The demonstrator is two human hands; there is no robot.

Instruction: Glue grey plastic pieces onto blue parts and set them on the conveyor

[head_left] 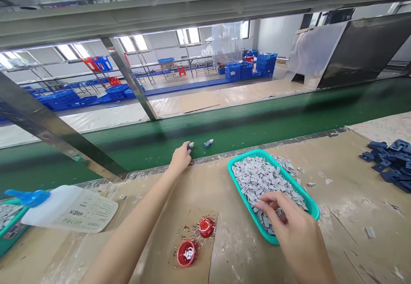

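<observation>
My left hand (181, 156) reaches out to the near edge of the green conveyor belt. Its fingers are closed on a small dark blue plastic part (190, 146) with a pale tip, mostly covered by the fingertips. Just right of it on the belt lies a similar dark blue part with a pale end (208, 143). My right hand (289, 222) is over the front of a turquoise basket (231, 173) heaped with small grey plastic pieces (257, 175). Thumb and index finger are pinched together among those pieces; what sits between them cannot be made out.
Two small red cups (186, 252) stand on the cardboard-covered table amid scattered wet-looking specks. A white bottle with a blue spout (70, 209) lies at left beside another basket. Dark blue parts (393, 162) are piled at far right. Metal posts (130, 78) rise beyond the table.
</observation>
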